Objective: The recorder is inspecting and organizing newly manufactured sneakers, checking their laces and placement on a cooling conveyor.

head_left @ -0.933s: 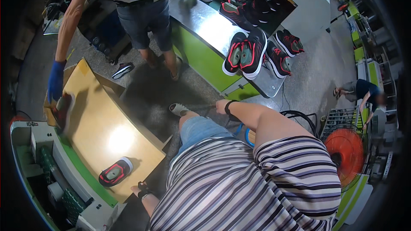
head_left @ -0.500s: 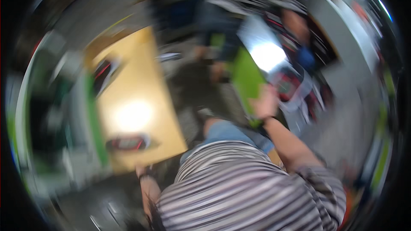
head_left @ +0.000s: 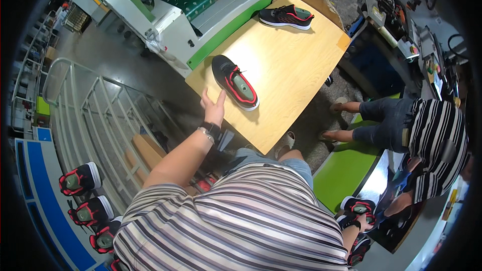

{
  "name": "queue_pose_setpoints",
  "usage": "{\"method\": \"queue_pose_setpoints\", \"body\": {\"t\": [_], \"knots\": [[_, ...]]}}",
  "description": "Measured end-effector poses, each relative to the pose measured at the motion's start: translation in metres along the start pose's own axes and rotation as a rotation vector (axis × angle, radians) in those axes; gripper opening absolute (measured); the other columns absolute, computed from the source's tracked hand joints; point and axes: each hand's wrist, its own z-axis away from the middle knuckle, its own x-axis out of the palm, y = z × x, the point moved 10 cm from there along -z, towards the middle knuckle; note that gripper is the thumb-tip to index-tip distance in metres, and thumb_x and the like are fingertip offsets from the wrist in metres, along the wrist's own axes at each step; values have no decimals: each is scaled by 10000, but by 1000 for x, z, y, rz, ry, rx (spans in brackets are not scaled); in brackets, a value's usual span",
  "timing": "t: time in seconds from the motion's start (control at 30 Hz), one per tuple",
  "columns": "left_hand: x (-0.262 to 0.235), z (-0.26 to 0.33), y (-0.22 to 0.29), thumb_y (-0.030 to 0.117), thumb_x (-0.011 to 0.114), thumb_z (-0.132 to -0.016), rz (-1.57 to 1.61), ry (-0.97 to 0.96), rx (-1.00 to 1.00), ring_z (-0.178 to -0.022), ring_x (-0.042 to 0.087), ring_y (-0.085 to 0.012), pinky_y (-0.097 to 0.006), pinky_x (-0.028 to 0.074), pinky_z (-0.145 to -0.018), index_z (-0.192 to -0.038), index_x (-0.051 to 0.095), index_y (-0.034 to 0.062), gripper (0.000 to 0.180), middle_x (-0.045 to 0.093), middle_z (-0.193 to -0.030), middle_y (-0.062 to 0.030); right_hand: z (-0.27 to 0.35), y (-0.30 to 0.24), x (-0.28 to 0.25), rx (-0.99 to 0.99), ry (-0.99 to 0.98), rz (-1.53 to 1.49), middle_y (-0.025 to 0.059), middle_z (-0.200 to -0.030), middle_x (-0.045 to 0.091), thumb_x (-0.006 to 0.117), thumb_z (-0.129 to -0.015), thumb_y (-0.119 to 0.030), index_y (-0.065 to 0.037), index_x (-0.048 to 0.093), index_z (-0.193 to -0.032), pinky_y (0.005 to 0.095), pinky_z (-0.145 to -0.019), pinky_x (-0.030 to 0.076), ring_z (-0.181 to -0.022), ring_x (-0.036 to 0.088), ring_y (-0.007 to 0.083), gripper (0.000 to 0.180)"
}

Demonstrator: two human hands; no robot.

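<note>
A black shoe with red trim (head_left: 235, 82) lies on its sole near the left edge of a light wooden table (head_left: 296, 70). My left hand (head_left: 213, 104) is stretched toward it with fingers spread, just short of its heel, holding nothing. A dark band sits on that wrist. My right hand (head_left: 359, 219) is low at the right, partly hidden behind my striped shirt, among black and red shoes (head_left: 355, 204) on a metal surface. Its grip cannot be made out. A second black and red shoe (head_left: 286, 16) rests at the table's far end.
A white and green machine (head_left: 201, 10) borders the table's far left side. A metal rail rack (head_left: 95, 115) stands at the left, with several black and red shoes (head_left: 80, 178) below it. Another person in a striped shirt (head_left: 437, 135) stands at the right beside a green bench (head_left: 346, 170).
The view has swung from the metal table of shoes round to the wooden table. My left arm now reaches out to the near shoe, and my right hand has dropped low at the right.
</note>
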Motion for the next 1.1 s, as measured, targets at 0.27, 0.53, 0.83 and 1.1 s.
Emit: {"method": "queue_pose_setpoints", "body": {"t": [0.27,0.53,0.83,1.1], "knots": [[80,-16,42,480,860,-678,-1,-7,41,-1453,132,-446,-488,203,-1195,-1554,-5,89,1291,-22,-1556,-301,76,-48,-67,-299,-263,-530,167,-1370,511,719,-846,-235,-39,329,-1472,387,-987,472,-1177,541,309,763],[86,-17,50,110,774,-650,-69,234,224,-1419,249,-440,-481,248,-1182,-1527,143,93,1080,225,-1519,-291,445,-360,5,-689,-1742,-720,119,-1349,512,710,-826,-29,8,371,-1440,334,-1028,407,-1214,502,204,702],[70,24,45,13,640,-705,7,1,240,-1367,357,-404,-422,289,-1161,-1510,170,35,933,330,-1442,-267,741,-444,103,-1592,-1939,-453,275,-1410,433,713,-787,-102,13,222,-1503,393,-1112,353,-1323,435,375,876],[66,61,27,53,664,-739,8,169,145,-1383,384,-375,-396,303,-1158,-1528,150,25,942,379,-1450,-260,739,-496,63,-2064,-1695,-855,146,-1008,594,778,-788,-101,-1,618,-1060,399,-844,463,-982,549,327,331]]}}
